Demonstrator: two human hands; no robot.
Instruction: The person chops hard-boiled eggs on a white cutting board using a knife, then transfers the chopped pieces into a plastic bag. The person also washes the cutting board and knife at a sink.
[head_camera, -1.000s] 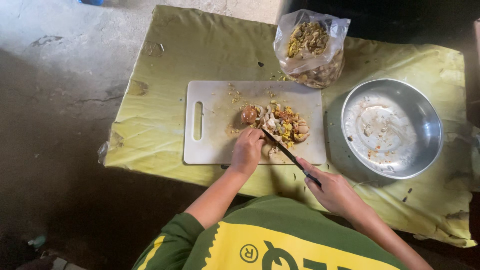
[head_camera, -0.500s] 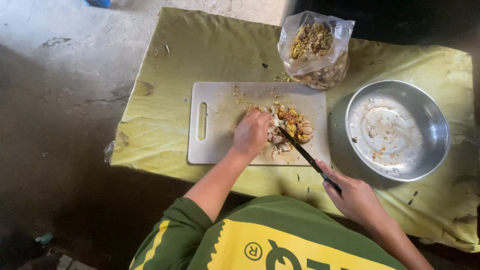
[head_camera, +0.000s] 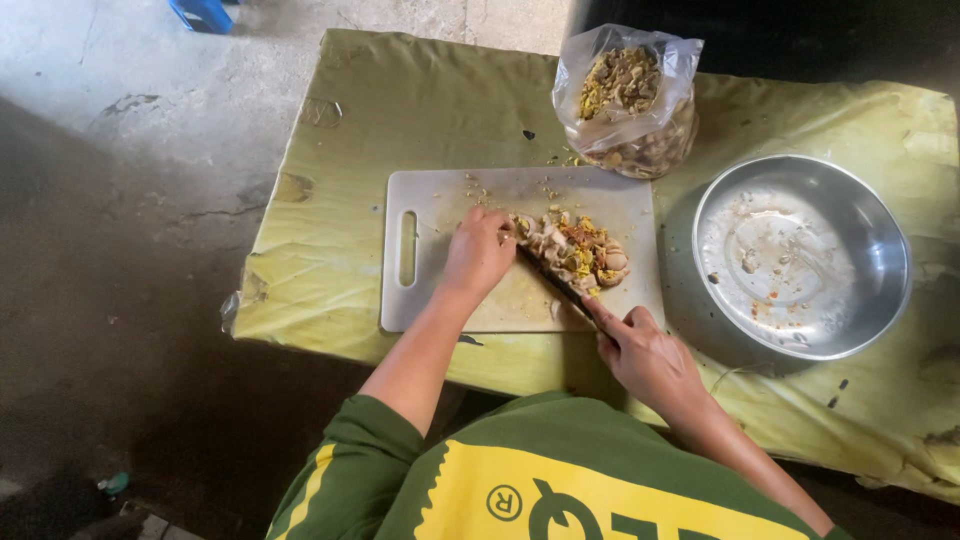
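Here a heap of chopped food (head_camera: 578, 250) lies toward the right edge of the white cutting board (head_camera: 440, 300); the left hand (head_camera: 478, 252) presses curled fingers on its left side, hiding part. The right hand (head_camera: 645, 355) clenches a knife (head_camera: 552, 282), handle hidden. Near the table's far edge stands a plastic bag (head_camera: 630, 100), a metal bowl (head_camera: 800, 255) at right

Shiny metal bowl (head_camera: 880, 250), matt plastic board (head_camera: 440, 200)

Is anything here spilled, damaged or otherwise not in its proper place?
Small crumbs lie scattered off the cutting board onto the yellow-green cover, near the plastic bag. The cover looks stained and wrinkled, with a torn corner at the left edge. The metal bowl holds only smeared residue.
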